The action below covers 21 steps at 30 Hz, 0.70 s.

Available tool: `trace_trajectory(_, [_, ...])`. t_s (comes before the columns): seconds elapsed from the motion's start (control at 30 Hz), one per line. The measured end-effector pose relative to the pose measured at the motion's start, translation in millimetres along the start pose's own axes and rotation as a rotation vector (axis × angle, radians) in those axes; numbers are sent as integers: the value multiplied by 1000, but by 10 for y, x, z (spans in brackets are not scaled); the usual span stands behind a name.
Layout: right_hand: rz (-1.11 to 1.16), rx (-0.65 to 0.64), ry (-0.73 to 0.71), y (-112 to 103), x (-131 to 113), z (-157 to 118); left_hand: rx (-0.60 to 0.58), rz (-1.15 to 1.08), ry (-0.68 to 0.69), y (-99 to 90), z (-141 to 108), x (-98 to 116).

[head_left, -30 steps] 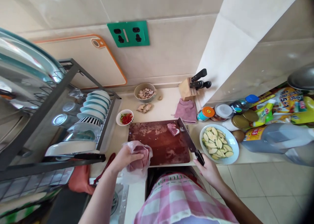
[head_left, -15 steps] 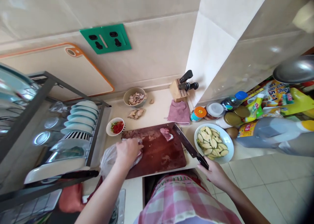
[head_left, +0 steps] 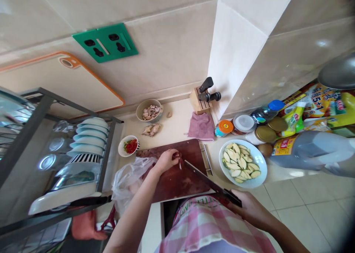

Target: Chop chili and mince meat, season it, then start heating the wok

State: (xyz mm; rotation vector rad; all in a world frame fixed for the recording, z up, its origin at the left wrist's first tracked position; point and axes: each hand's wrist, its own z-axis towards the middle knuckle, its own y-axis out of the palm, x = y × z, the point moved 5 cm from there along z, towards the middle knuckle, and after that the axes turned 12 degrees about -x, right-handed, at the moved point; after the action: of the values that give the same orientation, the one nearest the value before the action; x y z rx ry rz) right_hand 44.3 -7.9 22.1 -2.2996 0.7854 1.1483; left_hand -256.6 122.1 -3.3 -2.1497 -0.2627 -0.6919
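My left hand [head_left: 167, 161] is closed on a small piece of raw meat [head_left: 178, 157], over the middle of the dark red cutting board [head_left: 173, 186]. Its fingers hide part of the meat. My right hand [head_left: 242, 205] grips a kitchen knife [head_left: 203, 179] by its black handle. The blade slants across the board's right side, its tip close to the meat. Under my left forearm, a clear plastic bag [head_left: 128, 179] lies at the board's left edge. To the right of the board stands a pale blue plate of sliced courgette [head_left: 241, 160].
Behind the board are a bowl of meat pieces [head_left: 151, 112], ginger [head_left: 151, 129], a bowl of chopped red chillies [head_left: 130, 146], a knife block [head_left: 198, 101] and a pink cloth [head_left: 201, 126]. A dish rack [head_left: 107, 153] stands left; jars and a large bottle [head_left: 307, 153] line the right.
My left hand has left the plastic bag and moved right to the meat, which it now holds. The knife has come down and left, its tip now beside that hand.
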Motion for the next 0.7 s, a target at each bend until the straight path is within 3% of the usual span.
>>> trace_trajectory(0.17, [-6, 89, -10, -94, 58, 158, -85, -545, 117, -16, -307, -55])
trace_trajectory(0.27, [-53, 50, -5, -49, 11, 198, -89, -652, 78, -51, -461, -90])
trace_trajectory(0.4, [-68, 38, -4, 31, 38, 165, -73, -378, -2, -68, -420, -99])
trace_trajectory(0.47, [-56, 83, -4, 49, 85, 148, 1, -256, -19, -61, -318, -65])
trace_trajectory(0.6, [-17, 116, 11, 118, 160, 157, 111, -222, -142, 36, -216, -20])
trace_trajectory(0.7, [33, 120, -3, 189, 162, 176, 127, 72, -240, 81, -294, 0])
